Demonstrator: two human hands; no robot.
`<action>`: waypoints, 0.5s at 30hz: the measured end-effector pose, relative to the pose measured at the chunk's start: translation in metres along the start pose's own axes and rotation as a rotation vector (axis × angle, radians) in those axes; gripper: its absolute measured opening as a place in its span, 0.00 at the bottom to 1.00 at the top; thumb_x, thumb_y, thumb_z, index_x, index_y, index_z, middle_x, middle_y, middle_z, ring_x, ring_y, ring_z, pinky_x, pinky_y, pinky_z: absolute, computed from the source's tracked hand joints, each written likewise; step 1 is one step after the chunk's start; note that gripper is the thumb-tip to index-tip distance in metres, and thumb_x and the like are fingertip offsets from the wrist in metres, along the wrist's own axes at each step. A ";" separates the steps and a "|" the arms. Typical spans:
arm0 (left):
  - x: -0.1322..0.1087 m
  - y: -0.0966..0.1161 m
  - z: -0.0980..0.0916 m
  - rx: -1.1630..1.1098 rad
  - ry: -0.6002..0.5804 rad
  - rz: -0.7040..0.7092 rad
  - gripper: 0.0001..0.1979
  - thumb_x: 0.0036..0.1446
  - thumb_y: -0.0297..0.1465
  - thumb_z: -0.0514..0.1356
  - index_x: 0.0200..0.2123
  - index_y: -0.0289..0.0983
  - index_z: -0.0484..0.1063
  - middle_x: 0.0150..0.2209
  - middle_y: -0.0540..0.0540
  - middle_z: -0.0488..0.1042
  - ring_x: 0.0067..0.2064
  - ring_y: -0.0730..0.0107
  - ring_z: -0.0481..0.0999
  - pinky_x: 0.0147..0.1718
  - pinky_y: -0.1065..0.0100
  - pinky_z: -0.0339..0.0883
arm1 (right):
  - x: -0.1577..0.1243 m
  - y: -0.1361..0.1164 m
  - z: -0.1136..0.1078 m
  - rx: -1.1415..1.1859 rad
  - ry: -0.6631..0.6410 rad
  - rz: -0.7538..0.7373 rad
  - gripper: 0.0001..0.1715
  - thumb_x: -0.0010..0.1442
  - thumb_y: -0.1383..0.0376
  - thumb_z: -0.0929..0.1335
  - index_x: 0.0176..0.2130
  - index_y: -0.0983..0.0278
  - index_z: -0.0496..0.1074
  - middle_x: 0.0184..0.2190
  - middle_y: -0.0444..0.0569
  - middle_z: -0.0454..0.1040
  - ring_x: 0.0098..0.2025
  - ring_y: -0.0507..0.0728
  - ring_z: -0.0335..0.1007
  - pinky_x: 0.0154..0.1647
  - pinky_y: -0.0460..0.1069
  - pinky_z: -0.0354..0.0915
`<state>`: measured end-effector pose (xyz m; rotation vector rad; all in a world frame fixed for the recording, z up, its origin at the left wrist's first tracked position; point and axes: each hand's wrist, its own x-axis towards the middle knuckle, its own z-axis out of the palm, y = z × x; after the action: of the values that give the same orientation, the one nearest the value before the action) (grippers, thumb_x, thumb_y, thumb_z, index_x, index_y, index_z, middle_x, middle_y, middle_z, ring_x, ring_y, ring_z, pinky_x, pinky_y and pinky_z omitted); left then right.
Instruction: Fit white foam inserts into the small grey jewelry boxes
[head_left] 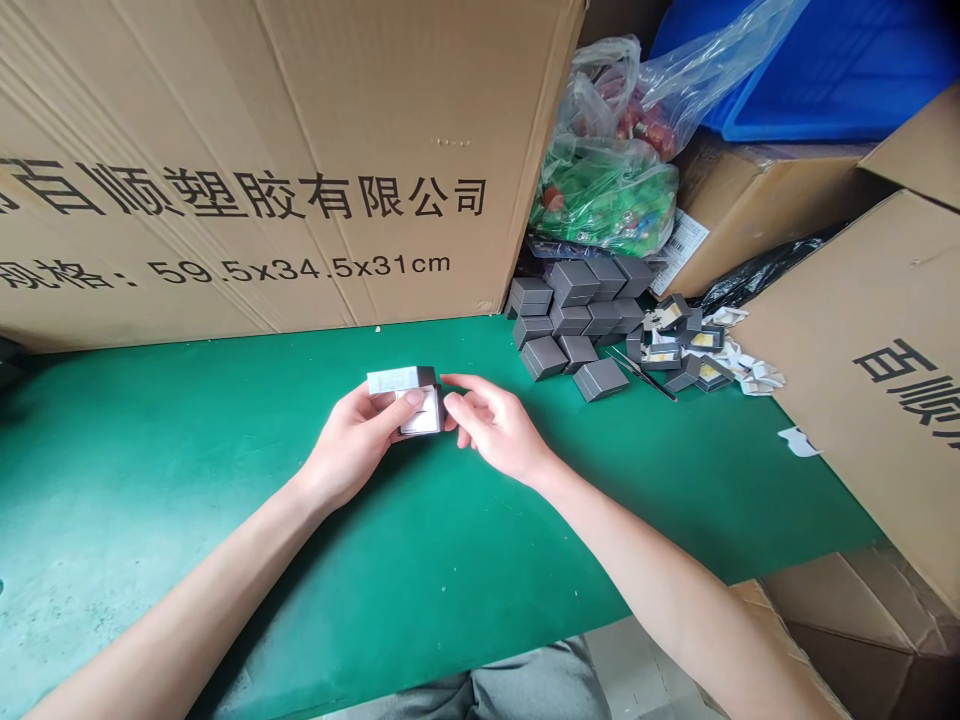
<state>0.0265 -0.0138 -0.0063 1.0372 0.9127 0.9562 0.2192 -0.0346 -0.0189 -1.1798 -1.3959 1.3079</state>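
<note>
My left hand point(352, 440) is closed around a small grey box point(401, 380) above the green table. The box's lid is raised, and a white insert point(420, 412) shows inside, with my left thumb lying across it. At the box's right side is my right hand point(491, 420), its index finger stretched out and its thumb close to the box edge. Whether the right fingertips touch the box is hard to make out.
Several closed grey boxes point(574, 320) are stacked at the back right. Beside them lie open boxes point(701, 345), dark tweezers point(645, 375) and white scraps point(757, 372). A large carton point(285, 120) stands behind the green table point(360, 590); another carton point(862, 290) stands right.
</note>
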 end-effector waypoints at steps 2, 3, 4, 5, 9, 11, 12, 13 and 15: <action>0.000 -0.001 -0.001 0.012 -0.004 0.015 0.17 0.56 0.39 0.70 0.46 0.36 0.79 0.45 0.41 0.83 0.47 0.53 0.82 0.47 0.58 0.76 | 0.000 0.000 0.000 0.002 -0.005 0.015 0.27 0.67 0.50 0.67 0.57 0.63 0.72 0.32 0.44 0.77 0.27 0.49 0.70 0.30 0.46 0.68; 0.000 -0.002 -0.002 0.021 -0.008 0.020 0.17 0.56 0.38 0.71 0.45 0.37 0.79 0.45 0.42 0.84 0.47 0.53 0.82 0.46 0.59 0.76 | 0.001 0.000 -0.001 0.004 -0.011 0.018 0.26 0.67 0.51 0.68 0.56 0.63 0.73 0.32 0.45 0.77 0.27 0.49 0.70 0.30 0.46 0.68; 0.000 -0.003 -0.003 0.030 -0.013 0.022 0.16 0.55 0.38 0.71 0.45 0.38 0.80 0.44 0.43 0.84 0.47 0.54 0.82 0.46 0.60 0.76 | 0.001 -0.001 -0.001 0.006 -0.016 0.020 0.25 0.67 0.51 0.68 0.56 0.63 0.73 0.32 0.45 0.78 0.27 0.49 0.70 0.30 0.46 0.69; 0.000 -0.004 -0.004 0.037 -0.016 0.022 0.16 0.55 0.37 0.71 0.45 0.38 0.80 0.44 0.44 0.84 0.46 0.54 0.82 0.46 0.60 0.76 | 0.001 -0.001 -0.001 0.008 -0.020 0.021 0.24 0.67 0.51 0.68 0.55 0.63 0.74 0.33 0.45 0.78 0.27 0.50 0.70 0.30 0.46 0.69; 0.000 -0.005 -0.007 0.046 0.004 0.030 0.16 0.56 0.38 0.70 0.46 0.39 0.80 0.42 0.45 0.84 0.44 0.56 0.82 0.44 0.61 0.76 | 0.000 0.000 0.000 0.003 -0.022 0.023 0.23 0.67 0.51 0.68 0.53 0.63 0.75 0.32 0.46 0.78 0.27 0.49 0.70 0.29 0.46 0.68; 0.000 -0.004 -0.008 0.063 0.034 0.041 0.17 0.55 0.39 0.71 0.46 0.38 0.80 0.41 0.45 0.84 0.44 0.56 0.82 0.43 0.61 0.76 | 0.001 0.001 0.000 -0.001 -0.021 0.024 0.22 0.67 0.51 0.67 0.52 0.63 0.75 0.32 0.45 0.78 0.26 0.49 0.69 0.28 0.45 0.67; 0.000 -0.004 -0.008 0.074 0.052 0.046 0.17 0.54 0.40 0.71 0.45 0.38 0.80 0.41 0.44 0.84 0.43 0.56 0.82 0.43 0.61 0.76 | 0.001 0.001 0.000 -0.001 -0.019 0.024 0.22 0.67 0.51 0.67 0.51 0.63 0.75 0.32 0.45 0.77 0.26 0.49 0.69 0.28 0.45 0.67; 0.000 -0.004 -0.008 0.084 0.070 0.048 0.18 0.53 0.40 0.72 0.44 0.38 0.81 0.41 0.44 0.84 0.43 0.56 0.82 0.43 0.61 0.76 | 0.001 0.002 0.000 0.000 -0.019 0.023 0.21 0.67 0.51 0.67 0.51 0.63 0.75 0.31 0.45 0.77 0.26 0.49 0.69 0.28 0.45 0.67; 0.000 -0.003 -0.009 0.089 0.087 0.044 0.18 0.51 0.40 0.73 0.43 0.37 0.81 0.40 0.44 0.84 0.43 0.55 0.82 0.43 0.60 0.76 | 0.002 0.002 0.000 0.003 -0.016 0.017 0.21 0.67 0.51 0.67 0.50 0.63 0.75 0.31 0.45 0.77 0.25 0.49 0.69 0.28 0.45 0.67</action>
<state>0.0189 -0.0126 -0.0114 1.1017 1.0153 1.0109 0.2186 -0.0330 -0.0211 -1.1838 -1.3979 1.3335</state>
